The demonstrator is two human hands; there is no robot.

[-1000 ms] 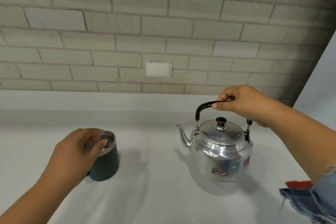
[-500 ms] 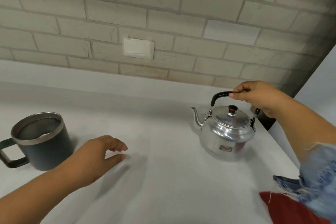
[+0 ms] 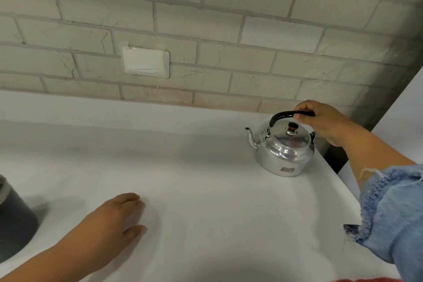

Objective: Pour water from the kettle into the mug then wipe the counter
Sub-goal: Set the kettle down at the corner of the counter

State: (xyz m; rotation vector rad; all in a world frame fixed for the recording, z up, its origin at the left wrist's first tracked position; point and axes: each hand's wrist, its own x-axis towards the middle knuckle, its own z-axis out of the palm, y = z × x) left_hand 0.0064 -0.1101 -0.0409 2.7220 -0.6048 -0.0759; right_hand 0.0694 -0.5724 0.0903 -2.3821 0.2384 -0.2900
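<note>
Your left hand (image 3: pixel 114 220) is near you, low over the white counter (image 3: pixel 206 201), with fingers loosely spread and holding nothing; I cannot tell if it touches the surface. The dark mug (image 3: pixel 13 220) stands at the left edge, well apart from that hand and only partly in view. Farther away on the right, the silver kettle (image 3: pixel 285 151) stands upright near the brick wall (image 3: pixel 206 18), spout pointing left. Your right hand (image 3: pixel 320 121) is closed around its black handle (image 3: pixel 283 115).

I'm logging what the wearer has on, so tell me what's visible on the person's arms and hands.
Both hands, left hand and right hand, are bare: no gloves, rings or watch visible. The right arm wears a faded blue denim sleeve with a frayed, threadbare cuff, pushed up. The left forearm shows no sleeve.
</note>
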